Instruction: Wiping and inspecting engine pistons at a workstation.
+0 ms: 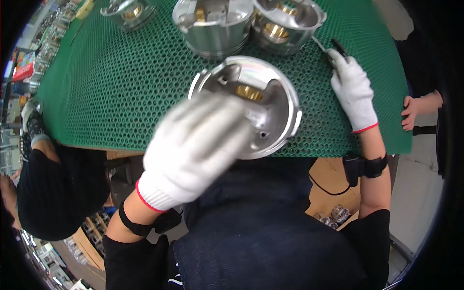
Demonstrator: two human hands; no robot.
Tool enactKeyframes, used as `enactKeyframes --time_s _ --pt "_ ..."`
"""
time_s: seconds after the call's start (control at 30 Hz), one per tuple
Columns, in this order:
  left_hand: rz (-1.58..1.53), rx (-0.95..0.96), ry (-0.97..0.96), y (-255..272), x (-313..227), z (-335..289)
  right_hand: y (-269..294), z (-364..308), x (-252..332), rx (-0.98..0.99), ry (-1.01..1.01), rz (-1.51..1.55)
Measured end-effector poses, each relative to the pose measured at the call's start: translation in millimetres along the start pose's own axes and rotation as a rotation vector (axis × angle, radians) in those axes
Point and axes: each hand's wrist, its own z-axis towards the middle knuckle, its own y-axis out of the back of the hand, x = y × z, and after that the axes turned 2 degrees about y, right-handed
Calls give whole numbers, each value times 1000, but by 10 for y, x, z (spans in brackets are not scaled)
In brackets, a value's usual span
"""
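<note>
A large silver piston (pixel 279 116) with a brass-coloured bushing lies hollow side up near the front edge of the green mat. Over its left part is my left hand (pixel 198 140) in a white knit glove, smeared by motion. Its fingers hide that side, and I cannot make out whether they touch the metal. My right hand (pixel 352 82), also gloved, rests on the mat to the right. It is closed around a slender tool (pixel 338 47) with a black part and a thin metal tip; its exact kind is unclear.
Two more pistons (pixel 212 34) (pixel 290 29) stand just beyond, and another piston (pixel 129 13) is at the far left. Perforated green matting (pixel 121 96) covers the table. A person's hand (pixel 410 113) is at the right edge; another person (pixel 63 188) is at the left.
</note>
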Motion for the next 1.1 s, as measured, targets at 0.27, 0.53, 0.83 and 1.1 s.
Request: enactKeyframes --time_s 0.27,0.53,0.83,1.1 --pt "123 -36 136 260 -18 -492 75 -91 -204 40 -59 133" --pt "43 188 104 126 -49 37 652 -482 447 186 -477 1675" --pt "-104 8 684 109 150 -1017 354 -1077 369 178 -522 2241" --pt "-609 -5 934 -381 39 -1469 294 -988 312 298 -363 2227"
